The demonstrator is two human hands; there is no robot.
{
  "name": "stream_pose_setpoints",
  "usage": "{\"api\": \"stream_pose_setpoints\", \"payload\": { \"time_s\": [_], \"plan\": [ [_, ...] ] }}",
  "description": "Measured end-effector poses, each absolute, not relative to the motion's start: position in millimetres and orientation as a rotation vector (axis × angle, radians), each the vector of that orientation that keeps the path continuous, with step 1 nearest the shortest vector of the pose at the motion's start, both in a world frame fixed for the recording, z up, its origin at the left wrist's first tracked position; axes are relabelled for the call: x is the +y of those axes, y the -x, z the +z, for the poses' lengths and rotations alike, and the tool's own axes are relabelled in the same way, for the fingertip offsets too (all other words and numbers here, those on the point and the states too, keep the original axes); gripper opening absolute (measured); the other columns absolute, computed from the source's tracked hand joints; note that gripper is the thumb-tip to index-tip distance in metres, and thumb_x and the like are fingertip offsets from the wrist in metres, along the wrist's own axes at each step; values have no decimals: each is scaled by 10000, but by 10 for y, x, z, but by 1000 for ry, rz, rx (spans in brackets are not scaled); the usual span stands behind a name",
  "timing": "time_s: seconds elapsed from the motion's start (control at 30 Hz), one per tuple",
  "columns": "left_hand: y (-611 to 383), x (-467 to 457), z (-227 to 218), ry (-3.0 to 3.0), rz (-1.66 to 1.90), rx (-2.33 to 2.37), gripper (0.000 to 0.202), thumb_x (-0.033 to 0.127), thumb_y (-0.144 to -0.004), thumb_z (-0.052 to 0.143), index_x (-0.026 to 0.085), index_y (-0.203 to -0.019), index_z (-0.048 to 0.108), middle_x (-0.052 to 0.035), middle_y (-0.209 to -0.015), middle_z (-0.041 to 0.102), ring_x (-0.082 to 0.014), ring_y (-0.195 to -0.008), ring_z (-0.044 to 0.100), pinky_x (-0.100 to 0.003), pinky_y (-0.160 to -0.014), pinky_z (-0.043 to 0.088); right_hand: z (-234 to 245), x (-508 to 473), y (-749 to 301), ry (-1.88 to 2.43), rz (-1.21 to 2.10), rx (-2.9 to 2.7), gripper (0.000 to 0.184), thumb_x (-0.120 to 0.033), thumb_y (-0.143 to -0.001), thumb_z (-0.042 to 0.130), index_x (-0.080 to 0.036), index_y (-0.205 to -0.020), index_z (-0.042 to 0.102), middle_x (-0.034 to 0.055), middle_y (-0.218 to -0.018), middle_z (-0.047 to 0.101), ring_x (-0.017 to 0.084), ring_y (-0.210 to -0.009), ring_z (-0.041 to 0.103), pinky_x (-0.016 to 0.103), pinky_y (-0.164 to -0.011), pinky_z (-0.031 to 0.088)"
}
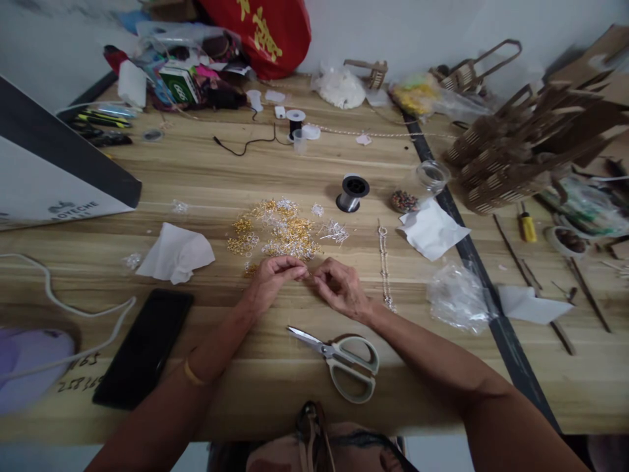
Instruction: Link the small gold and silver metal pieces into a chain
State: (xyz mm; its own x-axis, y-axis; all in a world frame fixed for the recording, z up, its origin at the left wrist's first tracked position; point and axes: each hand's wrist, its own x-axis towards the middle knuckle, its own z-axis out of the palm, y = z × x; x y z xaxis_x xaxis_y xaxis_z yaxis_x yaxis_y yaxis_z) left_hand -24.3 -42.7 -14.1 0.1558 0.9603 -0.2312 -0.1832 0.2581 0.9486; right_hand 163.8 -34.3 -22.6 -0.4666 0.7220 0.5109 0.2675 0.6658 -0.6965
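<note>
My left hand (pixel 278 278) and my right hand (pixel 340 285) meet tip to tip over the wooden table, both closed in a pinch. Between the fingertips is something tiny that I cannot make out. Just beyond them lies a loose pile of gold and silver beads (pixel 289 233). Several silver pins (pixel 335 231) lie to its right, near a spool of silver wire (pixel 352 191). A beaded chain (pixel 384 262) is stretched out right of my right hand. Below the hands, scissors (pixel 339 360) with pale handles lie partly spread.
A black phone (pixel 145 347) and a crumpled tissue (pixel 177 252) lie on the left. Toward the right are a white paper (pixel 432 228), a clear plastic bag (pixel 459 295) and brown woven baskets (pixel 501 157). A white box (pixel 59 170) stands at the left edge.
</note>
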Motion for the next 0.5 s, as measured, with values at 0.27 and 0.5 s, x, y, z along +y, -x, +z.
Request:
{"api": "stream_pose_setpoints", "payload": {
  "time_s": [0.27,0.5],
  "plan": [
    [251,-429,-186,-962,1019,1070,159,297,-684,759,154,-735,714,-12,-714,697,-120,-687,599,-244,-717,453,-220,-339,-1636,767,690,-2039,59,-188,-883,543,-181,-825,551,5,-693,559,99,-590,492,221,-518,388],
    [261,-433,-172,-1005,994,1117,155,296,-694,749,157,-750,712,-15,-735,701,-130,-696,610,-256,-725,468,-198,-352,-1634,771,708,-2054,71,-197,-889,536,-180,-825,560,13,-694,579,100,-579,496,224,-516,398]
  ]
}}
